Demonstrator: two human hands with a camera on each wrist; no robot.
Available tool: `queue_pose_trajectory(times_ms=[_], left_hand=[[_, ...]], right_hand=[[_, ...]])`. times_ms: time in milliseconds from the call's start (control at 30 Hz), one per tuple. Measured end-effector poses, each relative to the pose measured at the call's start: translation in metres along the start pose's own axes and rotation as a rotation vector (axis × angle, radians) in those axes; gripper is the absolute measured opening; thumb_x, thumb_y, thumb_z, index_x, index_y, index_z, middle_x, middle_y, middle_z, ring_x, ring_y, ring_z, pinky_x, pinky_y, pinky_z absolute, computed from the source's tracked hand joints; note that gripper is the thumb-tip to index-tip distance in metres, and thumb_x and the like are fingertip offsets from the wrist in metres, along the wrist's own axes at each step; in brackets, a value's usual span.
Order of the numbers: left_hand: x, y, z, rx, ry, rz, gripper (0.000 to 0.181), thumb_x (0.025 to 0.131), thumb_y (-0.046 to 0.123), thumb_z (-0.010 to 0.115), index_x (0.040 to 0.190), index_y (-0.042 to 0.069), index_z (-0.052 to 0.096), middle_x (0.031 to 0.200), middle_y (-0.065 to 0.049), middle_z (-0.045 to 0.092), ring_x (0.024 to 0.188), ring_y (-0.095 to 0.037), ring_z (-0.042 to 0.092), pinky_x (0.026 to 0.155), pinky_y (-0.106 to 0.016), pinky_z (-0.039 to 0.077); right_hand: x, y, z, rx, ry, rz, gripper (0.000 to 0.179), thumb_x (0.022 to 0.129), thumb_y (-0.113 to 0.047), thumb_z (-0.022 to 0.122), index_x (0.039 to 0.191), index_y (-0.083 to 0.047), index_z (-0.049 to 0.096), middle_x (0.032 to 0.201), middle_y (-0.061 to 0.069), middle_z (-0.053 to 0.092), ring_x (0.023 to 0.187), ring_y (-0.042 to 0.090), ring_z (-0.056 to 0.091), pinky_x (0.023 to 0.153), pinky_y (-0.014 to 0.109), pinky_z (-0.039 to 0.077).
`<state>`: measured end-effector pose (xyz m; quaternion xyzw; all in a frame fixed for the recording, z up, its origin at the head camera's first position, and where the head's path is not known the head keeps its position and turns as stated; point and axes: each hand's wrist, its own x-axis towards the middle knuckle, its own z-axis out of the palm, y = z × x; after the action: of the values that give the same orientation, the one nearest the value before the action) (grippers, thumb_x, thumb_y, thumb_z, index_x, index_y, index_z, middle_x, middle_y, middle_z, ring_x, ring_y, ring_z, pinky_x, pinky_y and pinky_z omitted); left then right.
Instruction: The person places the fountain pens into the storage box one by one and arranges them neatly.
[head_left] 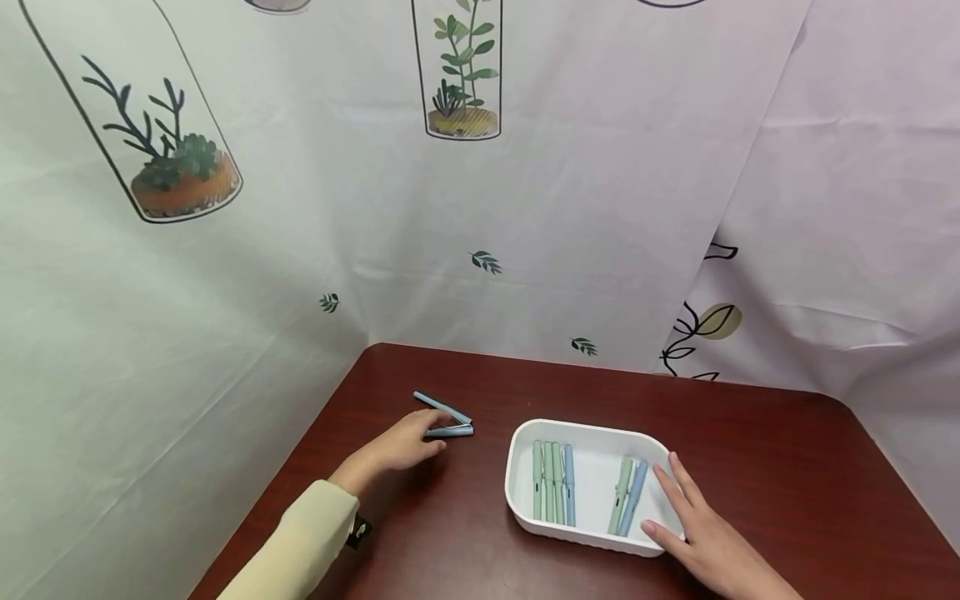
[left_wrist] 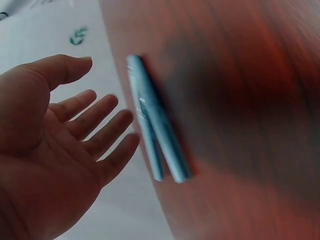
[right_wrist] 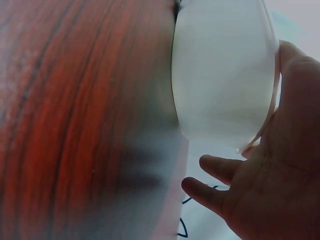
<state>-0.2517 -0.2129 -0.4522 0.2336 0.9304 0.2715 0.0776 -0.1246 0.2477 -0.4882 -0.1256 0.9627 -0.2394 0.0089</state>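
Note:
Two blue pens lie at the table's left rear in the head view, the longer-looking pen (head_left: 441,407) slanting to meet the other pen (head_left: 453,432) at their right ends. Over them reaches my left hand (head_left: 408,442), fingers loosely extended; the left wrist view shows it apart from the pens, palm bare. A white plastic box (head_left: 577,537) holds several green and blue pens in two groups, left and right. At the box's right end is my right hand (head_left: 701,533), fingers spread and nearly straight, seemingly touching the rim; the right wrist view shows the box wall (right_wrist: 225,70) beside it.
The dark red wooden table (head_left: 450,533) extends around the box. A white cloth (head_left: 600,208) printed with plants and jars hangs behind and along both sides. On the left wrist is a dark band (head_left: 358,531) below a pale yellow sleeve (head_left: 300,537).

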Motion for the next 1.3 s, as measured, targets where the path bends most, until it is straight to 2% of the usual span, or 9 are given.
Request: queue_pose_trajectory(times_ms=[133,300,500,567,833,1300], left_hand=[[0.001,-0.013,0.004,0.021,0.047,-0.082,0.043,0.097,0.01,0.067,0.138,0.001,0.057,0.14,-0.017,0.056,0.136,-0.037,0.045,0.108,-0.055,0.04],[0.004,-0.026,0.008,0.064,0.07,-0.124,0.041,0.096,0.011,0.068,0.135,0.002,0.059,0.138,-0.015,0.057,0.135,-0.036,0.045,0.108,-0.054,0.041],[0.003,-0.035,0.012,0.15,0.091,-0.161,0.038,0.096,0.014,0.069,0.132,0.003,0.062,0.129,-0.013,0.061,0.126,-0.035,0.051,0.102,-0.058,0.043],[0.003,-0.036,0.014,0.164,0.098,-0.165,0.038,0.095,0.014,0.07,0.131,0.003,0.063,0.127,-0.013,0.062,0.124,-0.035,0.052,0.1,-0.058,0.044],[0.005,-0.04,0.016,0.209,0.11,-0.177,0.034,0.095,0.014,0.07,0.127,0.003,0.066,0.128,-0.013,0.062,0.121,-0.034,0.051,0.098,-0.056,0.046],[0.008,-0.043,0.018,0.271,0.133,-0.176,0.029,0.093,0.01,0.071,0.121,0.003,0.07,0.124,-0.012,0.062,0.116,-0.032,0.053,0.092,-0.054,0.048]], right_hand=[[0.001,0.001,0.002,-0.012,0.015,-0.009,0.087,0.094,-0.056,0.065,0.16,-0.01,0.03,0.167,0.02,0.011,0.13,0.043,0.05,0.087,0.059,0.054],[0.001,0.002,0.004,-0.066,0.078,-0.042,0.085,0.093,-0.057,0.065,0.158,-0.012,0.035,0.165,0.02,0.019,0.131,0.043,0.051,0.09,0.062,0.052],[0.0,0.0,0.006,-0.133,0.117,-0.048,0.08,0.094,-0.058,0.064,0.156,-0.013,0.04,0.165,0.018,0.024,0.142,0.046,0.036,0.099,0.069,0.042],[0.0,-0.001,0.006,-0.153,0.122,-0.043,0.079,0.094,-0.059,0.063,0.155,-0.013,0.042,0.164,0.018,0.026,0.144,0.048,0.031,0.101,0.071,0.039],[0.0,-0.002,0.006,-0.192,0.149,-0.049,0.077,0.094,-0.059,0.062,0.154,-0.014,0.044,0.164,0.018,0.029,0.147,0.046,0.028,0.106,0.069,0.033],[0.0,-0.004,0.005,-0.17,0.137,-0.014,0.077,0.094,-0.059,0.062,0.155,-0.016,0.043,0.165,0.015,0.026,0.149,0.045,0.022,0.108,0.072,0.028]])
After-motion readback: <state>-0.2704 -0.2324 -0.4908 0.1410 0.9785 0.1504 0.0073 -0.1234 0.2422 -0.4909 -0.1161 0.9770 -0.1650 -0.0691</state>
